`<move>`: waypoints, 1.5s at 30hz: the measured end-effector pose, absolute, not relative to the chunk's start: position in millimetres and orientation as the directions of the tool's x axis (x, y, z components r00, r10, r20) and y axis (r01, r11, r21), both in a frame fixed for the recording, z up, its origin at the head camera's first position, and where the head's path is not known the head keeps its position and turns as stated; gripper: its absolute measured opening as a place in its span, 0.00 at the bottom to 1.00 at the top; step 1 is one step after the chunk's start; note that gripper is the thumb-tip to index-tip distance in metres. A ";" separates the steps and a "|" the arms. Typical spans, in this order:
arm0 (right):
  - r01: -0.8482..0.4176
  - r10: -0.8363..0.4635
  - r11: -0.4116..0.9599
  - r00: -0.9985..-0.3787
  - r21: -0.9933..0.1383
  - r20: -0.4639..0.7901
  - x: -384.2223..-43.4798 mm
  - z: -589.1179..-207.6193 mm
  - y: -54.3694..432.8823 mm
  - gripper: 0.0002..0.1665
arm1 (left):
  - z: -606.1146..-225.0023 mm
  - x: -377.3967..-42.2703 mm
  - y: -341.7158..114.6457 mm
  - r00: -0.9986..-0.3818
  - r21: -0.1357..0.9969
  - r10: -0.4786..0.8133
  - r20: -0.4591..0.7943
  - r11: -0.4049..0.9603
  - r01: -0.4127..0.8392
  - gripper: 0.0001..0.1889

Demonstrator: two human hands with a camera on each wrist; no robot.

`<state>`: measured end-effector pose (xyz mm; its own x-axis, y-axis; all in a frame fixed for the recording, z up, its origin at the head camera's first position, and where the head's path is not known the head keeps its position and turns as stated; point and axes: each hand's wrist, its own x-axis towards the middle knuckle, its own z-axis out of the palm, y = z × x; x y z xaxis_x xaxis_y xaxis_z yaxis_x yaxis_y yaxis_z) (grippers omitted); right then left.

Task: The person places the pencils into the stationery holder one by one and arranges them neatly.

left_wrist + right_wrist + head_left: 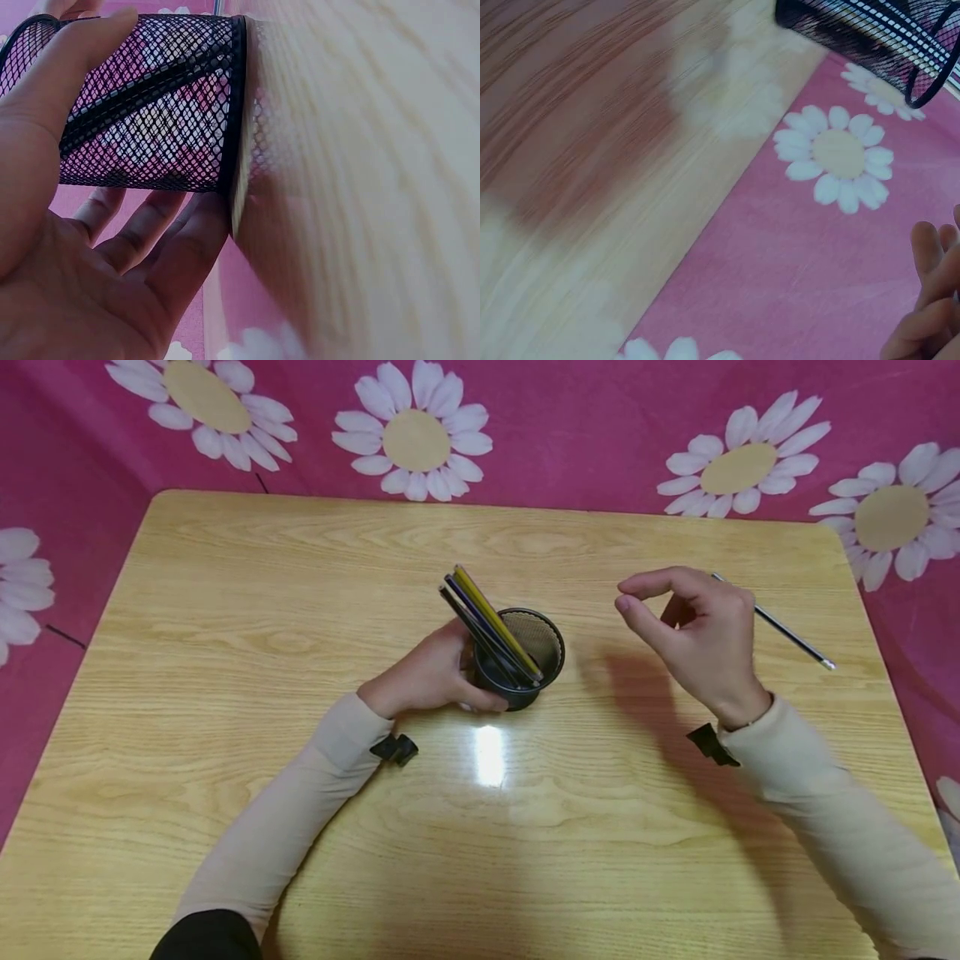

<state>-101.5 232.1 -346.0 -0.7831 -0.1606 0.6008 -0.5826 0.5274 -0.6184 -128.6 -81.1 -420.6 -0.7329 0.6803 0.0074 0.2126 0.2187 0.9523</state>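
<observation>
A black mesh pencil cup (551, 647) stands on the table, its open top facing up. My left hand (431, 672) grips it from the left, with the thumb along the near side in the head view. Several pencils, among them a yellow one (491, 614), lean in the cup toward the upper left. In the left wrist view the mesh wall (161, 112) rises between thumb and fingers, and the leaning pencils show through it. My right hand (701, 631) is over the table to the cup's right, fingers loosely bent, thumb and forefinger tips apart, nothing between them.
A dark pencil with pale stripes (795, 637) lies on the table to the right, partly hidden behind my right hand. The wooden table (300, 568) ends at a pink wall covering (570, 435) with big white daisies.
</observation>
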 end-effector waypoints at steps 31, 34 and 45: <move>-0.292 -0.017 0.812 -0.877 -0.504 0.480 -109.5 -367.1 332.0 0.10 | -409.7 -123.0 -78.2 -0.747 0.950 0.665 -0.029 0.251 0.187 0.44; -0.262 -0.020 0.838 -0.891 -0.478 0.454 -111.2 -369.4 342.6 0.12 | -410.3 -122.5 -78.6 -0.753 0.945 0.657 -0.038 0.269 0.187 0.44; -0.112 0.030 0.906 -0.944 -0.408 0.328 -115.1 -375.0 370.4 0.17 | -413.8 -124.1 -80.1 -0.752 0.945 0.659 -0.034 0.266 0.190 0.46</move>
